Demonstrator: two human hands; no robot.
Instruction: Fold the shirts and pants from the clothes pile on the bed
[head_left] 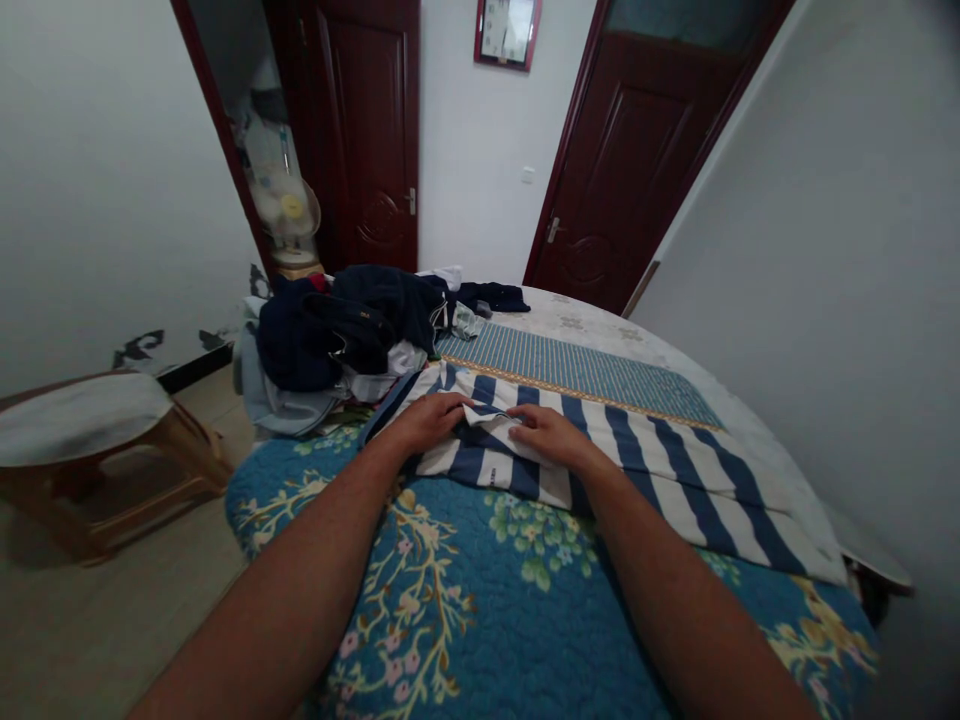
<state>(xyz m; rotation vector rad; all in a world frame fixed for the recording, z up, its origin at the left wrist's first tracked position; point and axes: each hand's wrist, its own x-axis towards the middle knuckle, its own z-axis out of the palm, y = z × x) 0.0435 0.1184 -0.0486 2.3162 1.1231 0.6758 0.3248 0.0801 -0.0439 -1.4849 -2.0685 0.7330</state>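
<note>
A garment with navy and white stripes [660, 465] lies stretched across the table, its long part reaching to the right. My left hand [431, 420] is closed on the fabric near the garment's left end, fingertips at a raised white fold. Just to the right, my right hand [544, 432] pinches the other side of that fold between thumb and fingers. Small dark lettering shows on the cloth below my hands.
A heap of dark clothes [367, 320] sits at the table's back left. Beneath the garment is a blue floral quilted cover [480, 600], with a striped teal mat [592, 370] behind. A stool [82, 420] stands on the left; a fan [289, 208] is beyond the open doorway.
</note>
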